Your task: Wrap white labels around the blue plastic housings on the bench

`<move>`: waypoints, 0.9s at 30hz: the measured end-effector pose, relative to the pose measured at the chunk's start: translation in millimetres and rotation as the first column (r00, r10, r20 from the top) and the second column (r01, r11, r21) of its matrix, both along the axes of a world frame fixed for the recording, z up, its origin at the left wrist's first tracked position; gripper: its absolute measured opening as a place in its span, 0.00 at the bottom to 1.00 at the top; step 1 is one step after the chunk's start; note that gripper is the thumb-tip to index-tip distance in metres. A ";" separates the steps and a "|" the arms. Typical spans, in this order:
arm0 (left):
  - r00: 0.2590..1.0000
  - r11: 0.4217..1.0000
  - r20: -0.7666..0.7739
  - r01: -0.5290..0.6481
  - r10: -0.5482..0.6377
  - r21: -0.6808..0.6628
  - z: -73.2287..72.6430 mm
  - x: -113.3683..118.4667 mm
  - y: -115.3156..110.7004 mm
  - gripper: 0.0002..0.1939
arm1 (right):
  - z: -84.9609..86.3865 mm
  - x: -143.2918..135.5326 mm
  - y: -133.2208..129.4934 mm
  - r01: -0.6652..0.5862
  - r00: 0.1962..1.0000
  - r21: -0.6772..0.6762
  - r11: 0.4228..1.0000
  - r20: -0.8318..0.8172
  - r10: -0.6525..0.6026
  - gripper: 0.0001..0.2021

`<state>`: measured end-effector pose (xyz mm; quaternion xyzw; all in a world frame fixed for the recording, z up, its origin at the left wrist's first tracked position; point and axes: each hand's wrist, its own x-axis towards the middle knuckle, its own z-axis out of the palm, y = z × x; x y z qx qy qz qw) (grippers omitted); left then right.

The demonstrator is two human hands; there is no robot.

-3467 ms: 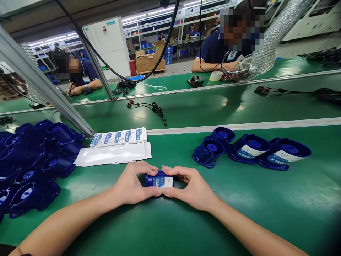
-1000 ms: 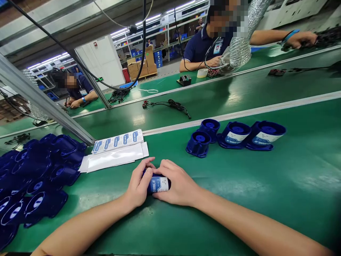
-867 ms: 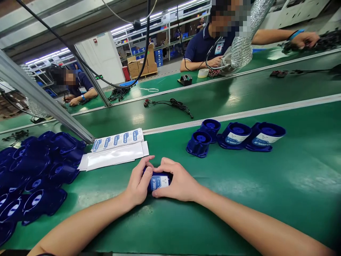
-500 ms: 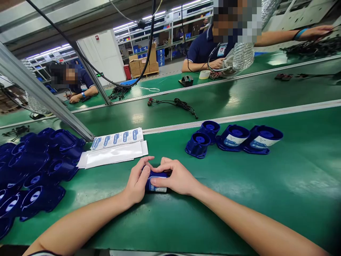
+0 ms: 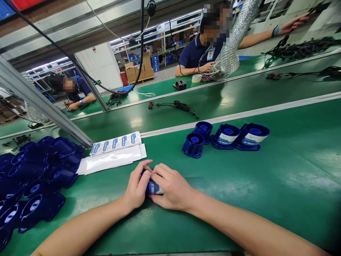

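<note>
Both hands are wrapped round one blue plastic housing [image 5: 151, 188] with a blue-and-white label on its side, low over the green table [image 5: 170, 227]. My left hand [image 5: 137, 186] grips its left end, index finger stretched past the top. My right hand [image 5: 170, 186] closes on the right side, fingers over the top and thumb beneath the label. Much of the housing is hidden by the fingers. Beyond my left hand lie label sheets [image 5: 115, 143] and white strips [image 5: 112, 160]. Several blue housings [image 5: 226, 136] stand at the right, two of them visibly labelled.
A pile of blue housings [image 5: 29, 170] covers the left side. A metal post [image 5: 53, 103] slants behind it. Past the pale rail [image 5: 239, 114] lies a black cable [image 5: 178, 104]. Two people sit across the bench, near a silver duct [image 5: 229, 57].
My right hand has shifted round the housing, its thumb moving from the label face to the lower edge. The camera view has moved slightly. The person opposite has raised an outstretched hand.
</note>
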<state>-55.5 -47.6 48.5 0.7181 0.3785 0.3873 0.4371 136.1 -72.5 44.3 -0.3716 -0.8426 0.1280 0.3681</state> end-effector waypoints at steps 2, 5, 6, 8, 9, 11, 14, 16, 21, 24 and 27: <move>1.000 1.000 -0.025 0.006 -0.005 0.031 0.7 -0.6 -1.7 0.24 | 1.4 -1.7 0.9 0.001 0.996 -0.074 0.997 -0.084 -0.007 0.17; 0.999 0.998 -0.054 0.009 -0.006 0.058 -0.3 -2.2 -2.0 0.24 | 7.1 -0.4 5.1 -0.071 0.967 -0.308 0.949 -0.256 -0.011 0.15; 0.998 0.997 -0.059 0.014 -0.009 0.073 -1.4 -2.9 -1.7 0.24 | 8.4 0.7 7.2 -0.109 0.951 -0.391 0.914 -0.307 -0.018 0.13; 0.998 0.992 -0.066 0.027 -0.019 0.126 -4.5 -4.7 -0.4 0.25 | 8.7 3.2 12.3 -0.197 0.912 -0.516 0.834 -0.408 -0.037 0.13; 0.997 0.985 -0.071 0.041 -0.029 0.165 -6.2 -5.6 0.4 0.26 | 7.6 4.4 14.9 -0.236 0.892 -0.549 0.802 -0.450 -0.046 0.15; 0.992 0.961 -0.105 0.093 -0.067 0.260 -9.4 -7.2 2.1 0.30 | 4.2 7.2 20.0 -0.271 0.864 -0.571 0.775 -0.499 -0.065 0.21; 0.969 0.903 -0.204 0.208 -0.138 0.377 -11.4 -8.2 3.4 0.56 | 0.5 11.7 25.1 -0.260 0.860 -0.586 0.768 -0.502 -0.092 0.22; 0.952 0.869 -0.261 0.263 -0.162 0.419 -10.8 -7.8 2.3 0.68 | 0.7 14.6 26.4 -0.256 0.860 -0.596 0.761 -0.500 -0.102 0.20; 0.932 0.799 -0.325 0.316 -0.160 0.512 -7.1 -6.3 -3.5 0.62 | 6.2 18.0 25.2 -0.267 0.853 -0.600 0.754 -0.511 -0.105 0.09; 0.928 0.785 -0.335 0.328 -0.164 0.526 -6.8 -7.2 -3.1 0.59 | 10.8 18.7 23.2 -0.264 0.863 -0.586 0.766 -0.498 -0.084 0.06; 0.918 0.783 -0.342 0.359 -0.200 0.507 -6.6 -8.9 0.4 0.56 | 15.1 21.3 21.0 -0.243 0.884 -0.564 0.789 -0.464 -0.060 0.03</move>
